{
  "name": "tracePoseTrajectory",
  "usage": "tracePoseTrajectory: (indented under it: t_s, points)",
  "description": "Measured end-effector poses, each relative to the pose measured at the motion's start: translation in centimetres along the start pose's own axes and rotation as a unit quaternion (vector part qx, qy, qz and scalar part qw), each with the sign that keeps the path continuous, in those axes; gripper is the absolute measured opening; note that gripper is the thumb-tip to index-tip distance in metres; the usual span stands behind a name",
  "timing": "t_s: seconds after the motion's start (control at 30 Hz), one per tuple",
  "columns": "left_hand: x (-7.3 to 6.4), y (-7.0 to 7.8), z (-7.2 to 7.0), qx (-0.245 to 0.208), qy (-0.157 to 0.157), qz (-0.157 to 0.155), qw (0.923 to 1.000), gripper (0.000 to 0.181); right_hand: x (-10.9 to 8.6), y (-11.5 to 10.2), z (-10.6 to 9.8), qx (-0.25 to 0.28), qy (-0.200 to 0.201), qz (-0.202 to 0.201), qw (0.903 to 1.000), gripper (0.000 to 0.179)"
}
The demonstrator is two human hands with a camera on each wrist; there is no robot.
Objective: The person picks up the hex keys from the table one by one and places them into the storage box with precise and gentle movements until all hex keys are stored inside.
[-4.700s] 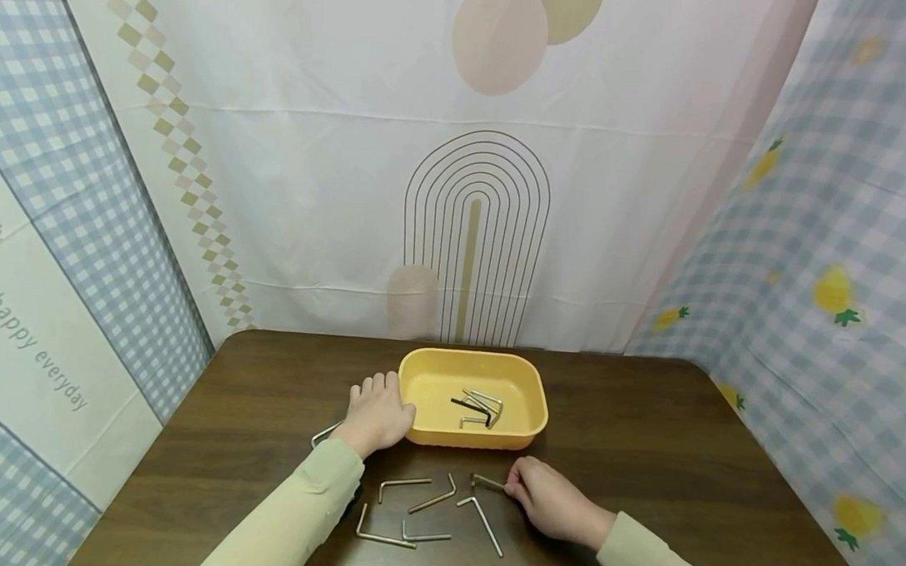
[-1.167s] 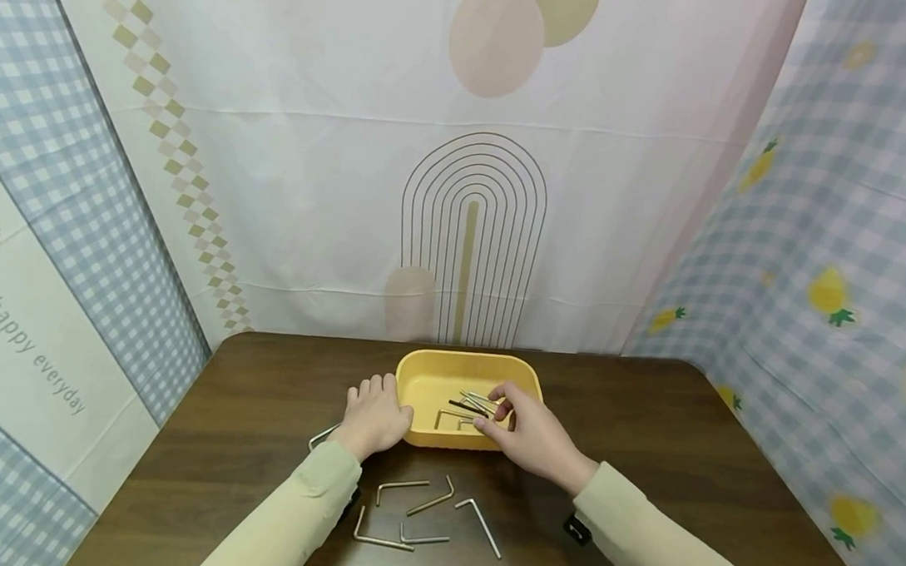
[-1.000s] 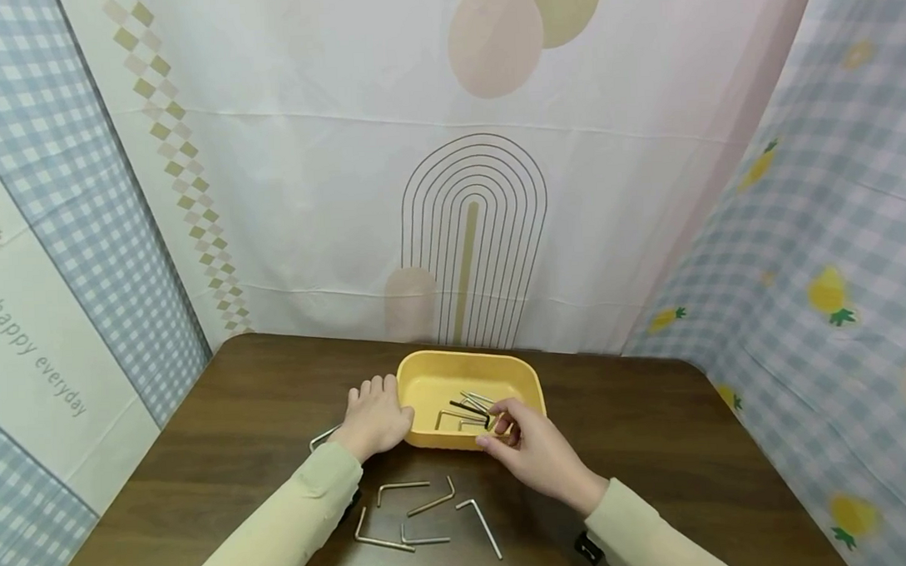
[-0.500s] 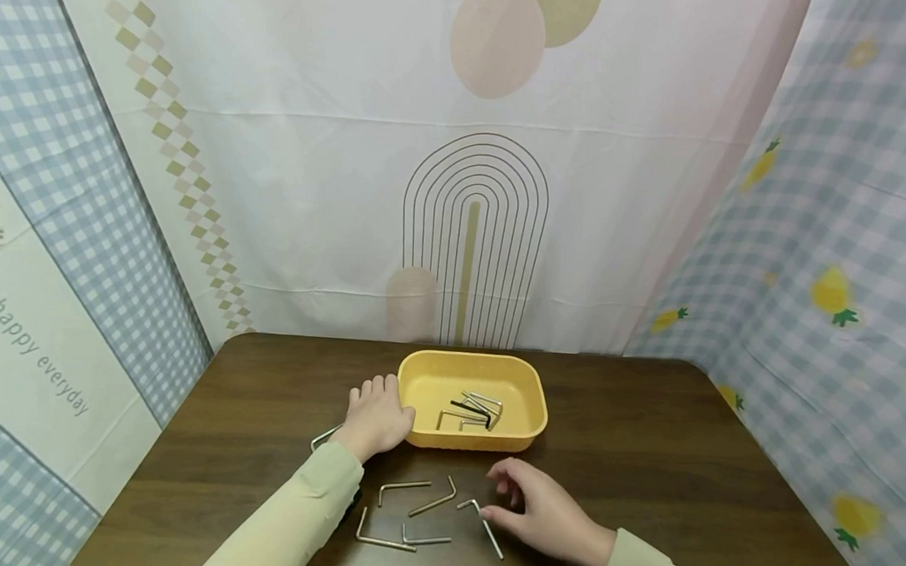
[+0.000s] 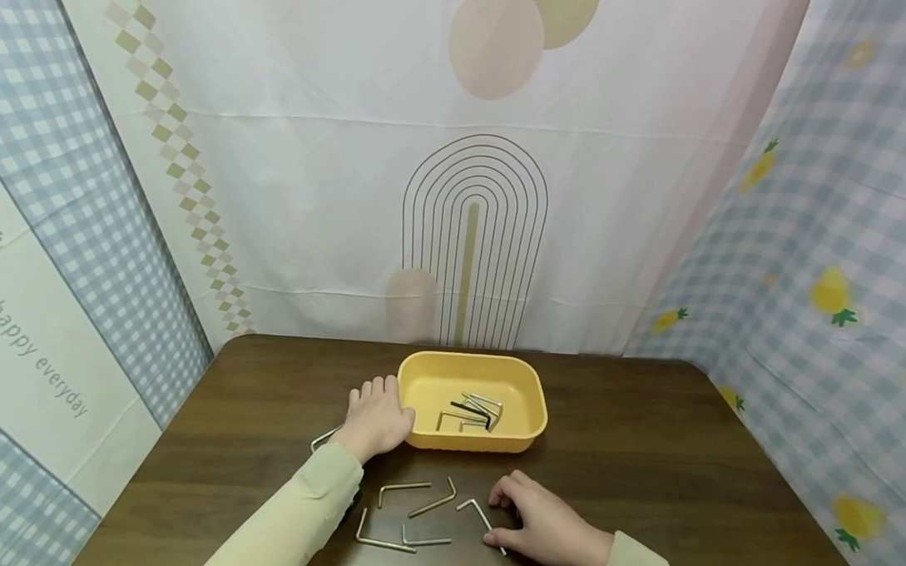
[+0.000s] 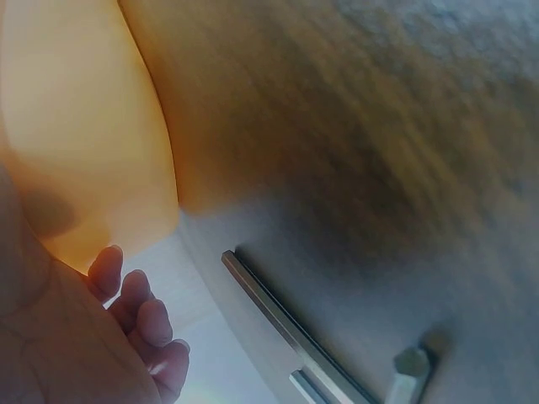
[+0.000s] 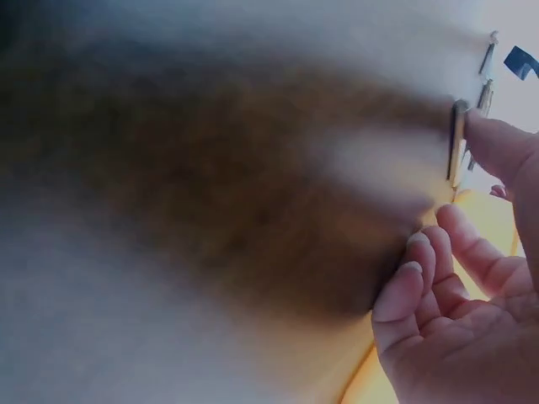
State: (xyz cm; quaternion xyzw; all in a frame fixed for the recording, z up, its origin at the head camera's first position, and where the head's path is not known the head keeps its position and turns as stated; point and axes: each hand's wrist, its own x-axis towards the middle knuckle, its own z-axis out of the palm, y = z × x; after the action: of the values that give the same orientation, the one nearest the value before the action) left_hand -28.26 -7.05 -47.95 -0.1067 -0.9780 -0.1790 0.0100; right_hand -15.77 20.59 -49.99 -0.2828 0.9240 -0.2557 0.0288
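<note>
My left hand (image 5: pixel 375 415) rests against the left end of the yellow tray (image 5: pixel 536 430), its thumb at the front left corner. In the left wrist view its fingers lie loosely beside the tray wall (image 6: pixel 93 109). My right hand (image 5: pixel 547 525) is on the table in front of the tray. Its thumb touches the long arm of a silver hex key (image 5: pixel 482 515), while the other fingers are bent and apart from it. The right wrist view has the thumb (image 7: pixel 497 147) on the key. Inside the tray lie several hex keys, including a black one (image 5: pixel 468 411).
Left of the silver key lie bronze-coloured hex keys (image 5: pixel 408 486) (image 5: pixel 434 498) (image 5: pixel 387 543) and a small grey one (image 5: pixel 428 541). Another key (image 5: pixel 323 437) is partly hidden behind my left forearm. A patterned curtain (image 5: pixel 308 196) stands behind the dark wooden table (image 5: pixel 615 411).
My right hand carried a bronze hex key into the tray and let it go. It then came back toward me, down to the silver key. My left hand stayed at the tray.
</note>
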Motion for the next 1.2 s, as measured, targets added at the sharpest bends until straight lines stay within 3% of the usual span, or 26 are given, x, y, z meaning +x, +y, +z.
tracePoseTrajectory:
  t_s: [0.4, 0.9, 1.2]
  points:
    - [0.0, -0.1, 0.2, 0.001, 0.004, 0.004, 1.0000, 0.039, 0.3, 0.1, -0.9, 0.026, -0.029, 0.004, 0.9993, 0.015]
    - [0.4, -0.3, 0.5, 0.002, 0.010, 0.003, 0.9999, 0.040, 0.7, -0.1, -1.2, -0.004, -0.030, 0.029, 0.9991, 0.018]
    - [0.5, -0.5, 0.8, 0.006, 0.002, 0.001, 1.0000, 0.040, 0.8, -0.2, -1.1, -0.020, -0.040, 0.022, 0.9988, 0.018]
